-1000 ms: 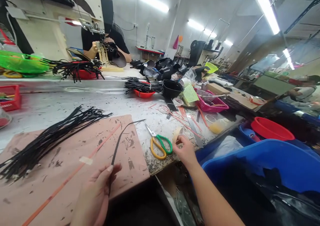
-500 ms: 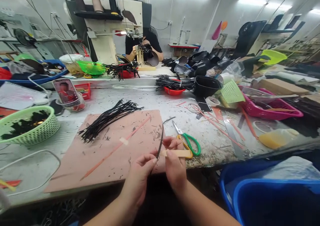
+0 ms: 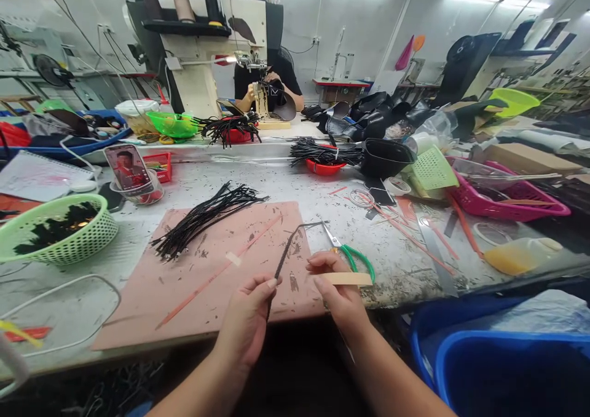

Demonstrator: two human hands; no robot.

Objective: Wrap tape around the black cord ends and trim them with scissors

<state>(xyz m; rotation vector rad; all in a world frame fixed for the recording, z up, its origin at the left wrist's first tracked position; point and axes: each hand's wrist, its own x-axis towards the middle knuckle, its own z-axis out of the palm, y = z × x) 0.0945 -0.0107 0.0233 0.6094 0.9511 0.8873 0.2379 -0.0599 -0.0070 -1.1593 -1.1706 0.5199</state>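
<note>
A thin black strip (image 3: 286,249) is pinched between the thumb and fingers of my left hand (image 3: 249,306), its far end bending right toward the scissors' tip. My right hand (image 3: 342,294) is closed on a flat beige strip (image 3: 353,278) that points to the right. Green-handled scissors (image 3: 357,258) lie just beyond my right hand, partly hidden by it. Under the hands is a pink board (image 3: 203,306), bearing a bundle of black strips (image 3: 203,220) and a long orange-pink strip (image 3: 207,281).
To the left are a light green basket (image 3: 87,238) and a phone (image 3: 128,170). Blue bins (image 3: 507,343) stand at lower right, a magenta basket (image 3: 553,211) at right. Across the table a person (image 3: 292,82) works at a sewing machine (image 3: 193,54).
My hands have moved apart, the left going left with the black strip and the right going right with the beige strip. The view has shifted slightly.
</note>
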